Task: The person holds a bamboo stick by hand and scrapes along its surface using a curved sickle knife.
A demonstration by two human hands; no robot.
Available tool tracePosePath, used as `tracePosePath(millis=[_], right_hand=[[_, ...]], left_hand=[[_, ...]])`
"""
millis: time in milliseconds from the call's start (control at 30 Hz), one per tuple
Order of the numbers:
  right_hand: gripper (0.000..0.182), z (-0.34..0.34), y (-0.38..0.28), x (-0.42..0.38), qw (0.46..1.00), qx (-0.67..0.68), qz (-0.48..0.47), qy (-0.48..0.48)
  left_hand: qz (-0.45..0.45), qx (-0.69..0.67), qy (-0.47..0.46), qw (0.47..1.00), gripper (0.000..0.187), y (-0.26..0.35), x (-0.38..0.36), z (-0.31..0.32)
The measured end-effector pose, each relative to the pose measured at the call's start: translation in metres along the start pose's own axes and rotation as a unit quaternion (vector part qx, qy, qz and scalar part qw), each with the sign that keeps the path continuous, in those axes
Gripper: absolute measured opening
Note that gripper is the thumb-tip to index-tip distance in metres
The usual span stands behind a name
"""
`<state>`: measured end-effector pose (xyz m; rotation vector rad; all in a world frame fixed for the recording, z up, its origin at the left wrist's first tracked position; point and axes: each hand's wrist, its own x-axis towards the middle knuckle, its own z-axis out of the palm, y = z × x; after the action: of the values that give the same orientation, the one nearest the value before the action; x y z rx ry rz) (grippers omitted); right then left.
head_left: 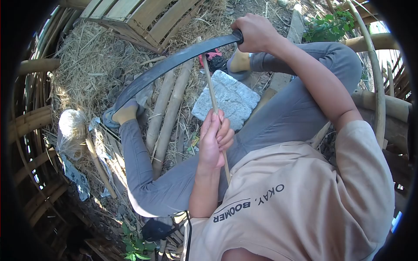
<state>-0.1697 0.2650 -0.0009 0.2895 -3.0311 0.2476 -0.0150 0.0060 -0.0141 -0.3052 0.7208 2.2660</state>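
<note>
My right hand (257, 35) is closed round the handle of a machete (170, 61) with a long, dark, curved blade. The blade sweeps left and down in the view, its far end over my left foot. My left hand (214, 137) grips a thin bamboo stick (211, 89) with the thumb along it. The stick's lower end reaches my shirt, and near its upper end the blade crosses over it. A rough pale stone block (226, 99) sits on the ground between my legs, behind the stick in this view.
Two bamboo poles (173, 106) lie beside the stone. A slatted wooden crate (146, 21) stands on straw (89, 65) at the top. A clear plastic bag (72, 128) is at the left. Bamboo walls (37, 115) close in both sides, and green leaves (333, 26) grow at upper right.
</note>
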Motion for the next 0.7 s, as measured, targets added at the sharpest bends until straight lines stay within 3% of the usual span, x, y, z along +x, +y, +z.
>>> tracePosePath(millis=[233, 467, 567, 633, 700], right_hand=[[0.047, -0.003, 0.006, 0.005, 0.997, -0.029, -0.021, 0.063], [0.042, -0.04, 0.007, 0.006, 0.994, -0.091, -0.058, -0.004], [0.038, -0.029, -0.004, -0.009, 0.998, -0.04, -0.051, 0.011], [0.033, -0.021, -0.025, -0.016, 0.995, -0.001, -0.048, -0.09], [0.031, -0.01, -0.038, -0.024, 0.992, 0.033, -0.107, -0.053]], left_hand=[[0.008, 0.011, -0.003, 1.0, 0.018, 0.003, -0.001, 0.002], [-0.012, 0.01, -0.027, 1.0, 0.019, 0.0, -0.003, -0.001], [-0.004, 0.006, -0.016, 1.0, 0.019, 0.003, 0.001, -0.005], [0.004, 0.006, -0.002, 1.0, 0.019, 0.004, 0.004, -0.008], [0.011, 0.019, 0.012, 1.0, 0.019, 0.003, 0.004, -0.007]])
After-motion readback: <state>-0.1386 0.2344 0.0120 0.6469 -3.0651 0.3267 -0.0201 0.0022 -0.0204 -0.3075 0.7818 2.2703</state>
